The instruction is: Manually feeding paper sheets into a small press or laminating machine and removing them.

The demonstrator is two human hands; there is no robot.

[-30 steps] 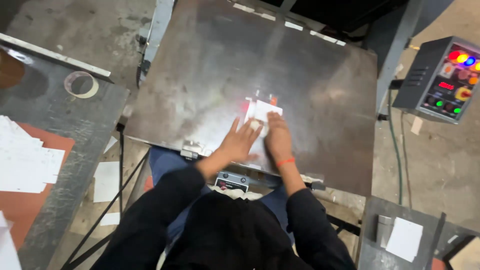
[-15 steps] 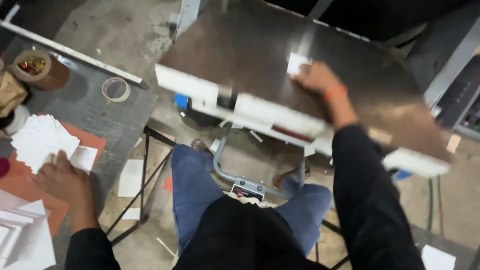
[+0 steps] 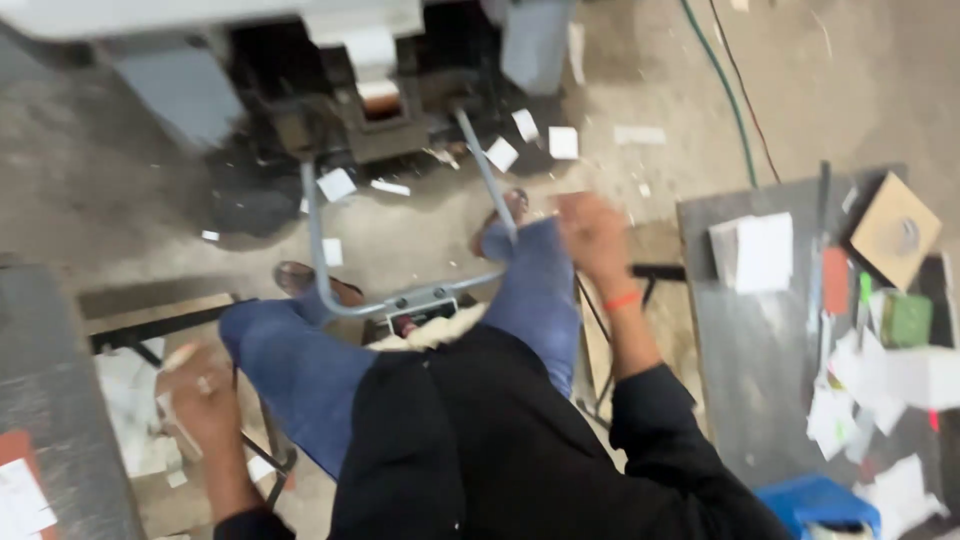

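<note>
**Two hands, one small paper piece, one stack nearby**

One seated person, viewed from above, blue trousers and black top; the picture is blurred by motion throughout.

Left hand [image 3: 195, 395]: we place it low beside the left knee, above a wooden ledge strewn with scraps. It appears to hold a small pale slip [image 3: 180, 357] between thumb and fingers, but the blur keeps us from telling how tightly the fingers meet.

Right hand [image 3: 592, 235]: we find it out past the right knee, an orange band at the wrist, in the air between the knee and the grey side table [image 3: 760, 370]. It touches nothing we can make out; whether the fingers are spread or curled we cannot tell.

Stack of white cards [image 3: 755, 252]: it lies on the near corner of the side table, close to the right hand but apart from it.

Handling, in our judgement: the cards are light, thin and bendable, prone to slide off one another and to crease. We would take a single card by its edge with a fingertip pinch, and the stack by its two long sides.

Also listed: loose white scraps [image 3: 500, 153] on the concrete floor; a metal stool frame [image 3: 400, 298] between the legs.
</note>
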